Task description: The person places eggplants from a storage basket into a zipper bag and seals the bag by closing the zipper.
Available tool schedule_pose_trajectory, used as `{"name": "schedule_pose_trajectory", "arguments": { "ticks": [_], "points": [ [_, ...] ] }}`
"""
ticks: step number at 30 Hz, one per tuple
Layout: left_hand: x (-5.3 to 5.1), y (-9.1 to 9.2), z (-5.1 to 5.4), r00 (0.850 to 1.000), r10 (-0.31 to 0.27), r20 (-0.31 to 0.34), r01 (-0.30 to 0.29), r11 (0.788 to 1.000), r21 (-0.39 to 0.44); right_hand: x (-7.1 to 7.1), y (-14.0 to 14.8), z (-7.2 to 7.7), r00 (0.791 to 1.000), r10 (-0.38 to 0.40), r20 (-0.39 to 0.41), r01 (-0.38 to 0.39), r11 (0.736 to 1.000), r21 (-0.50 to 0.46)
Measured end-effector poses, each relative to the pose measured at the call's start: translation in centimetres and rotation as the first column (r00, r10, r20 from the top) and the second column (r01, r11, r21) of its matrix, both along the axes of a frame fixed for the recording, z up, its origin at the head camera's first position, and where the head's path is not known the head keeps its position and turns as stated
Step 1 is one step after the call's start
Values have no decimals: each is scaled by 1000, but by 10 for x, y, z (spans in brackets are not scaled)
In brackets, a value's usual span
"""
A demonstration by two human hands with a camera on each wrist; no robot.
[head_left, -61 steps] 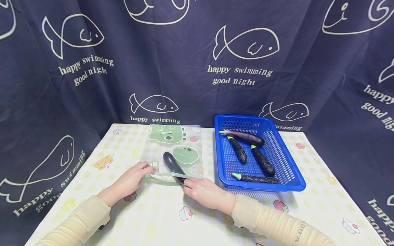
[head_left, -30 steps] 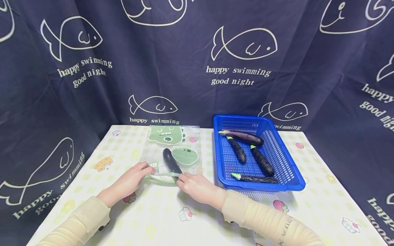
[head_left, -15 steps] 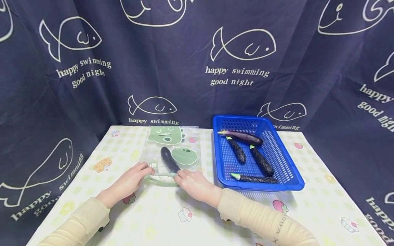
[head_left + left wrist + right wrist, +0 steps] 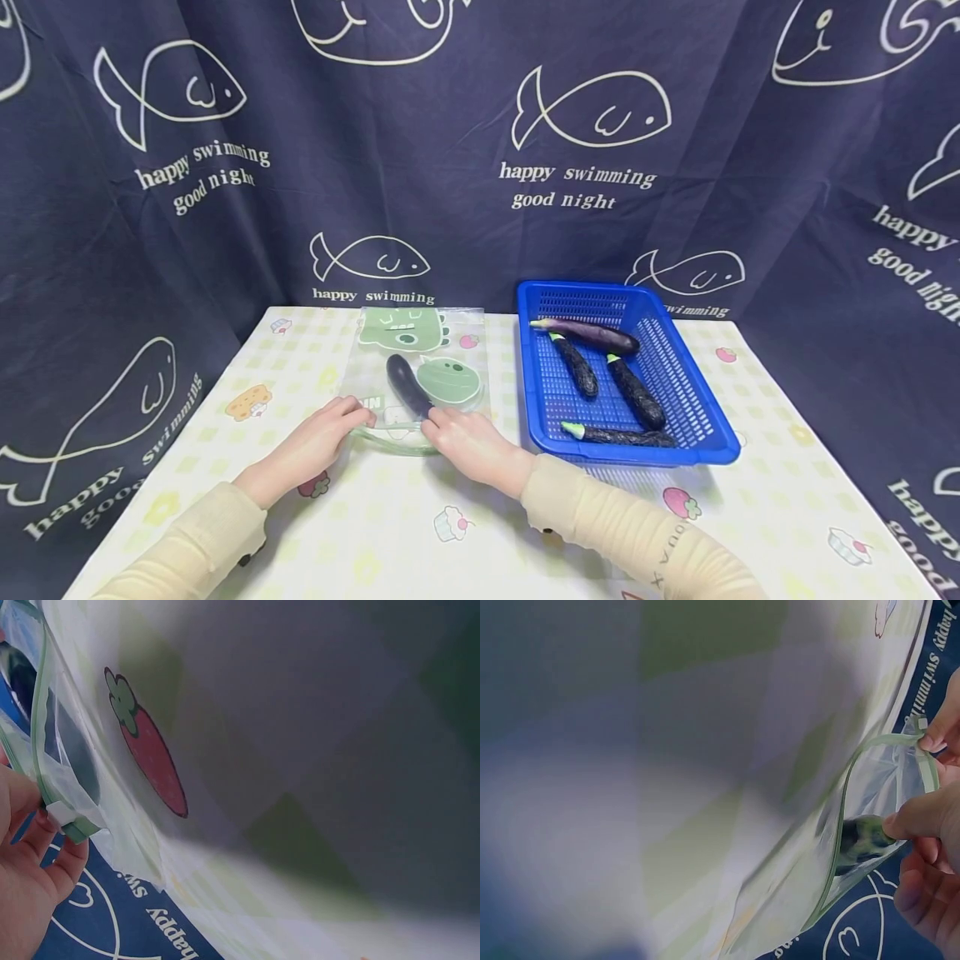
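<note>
A clear zip bag with green dinosaur prints (image 4: 448,382) lies flat, its green-edged mouth towards the front. Inside it, tilted to the back left, is a dark eggplant (image 4: 407,385). My left hand (image 4: 318,437) pinches the left corner of the mouth by the zip, seen closely as the hand (image 4: 37,862) in the left wrist view. At the mouth's right part, my right hand (image 4: 477,448) holds the eggplant's near end. In the right wrist view the thumb of that hand (image 4: 930,847) lies against the eggplant's green end (image 4: 864,841), within the parted mouth.
To the right of the bag stands a blue perforated basket (image 4: 534,400) holding several eggplants, one smooth and purple (image 4: 592,334), the others dark and wrinkled. A patterned cloth (image 4: 367,533) covers the table, and a navy curtain (image 4: 465,108) hangs behind it.
My right hand has moved left and slightly away from me, and the eggplant has slid deeper into the bag. My left hand stays at the bag's left corner.
</note>
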State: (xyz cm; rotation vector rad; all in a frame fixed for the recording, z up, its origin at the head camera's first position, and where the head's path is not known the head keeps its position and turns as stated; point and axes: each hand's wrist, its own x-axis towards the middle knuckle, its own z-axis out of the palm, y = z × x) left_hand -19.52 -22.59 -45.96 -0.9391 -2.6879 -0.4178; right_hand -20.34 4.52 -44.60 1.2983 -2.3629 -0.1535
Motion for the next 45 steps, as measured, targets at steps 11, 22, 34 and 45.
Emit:
{"name": "schedule_pose_trajectory", "arguments": {
  "ticks": [11,22,34,45],
  "points": [
    [0,1,2,1000,-14,-13,14,1000,4,2,0,1,999,1,-38,0,1000,25],
    [0,-1,0,999,-24,-39,25,1000,14,6,3,13,999,8,-50,-6,999,40],
    [-1,-1,1,999,-25,-41,26,999,22,13,20,38,998,32,56,-35,997,65],
    [-1,0,0,1000,-6,-6,6,1000,18,3,47,58,993,119,18,-120,991,61]
  ]
}}
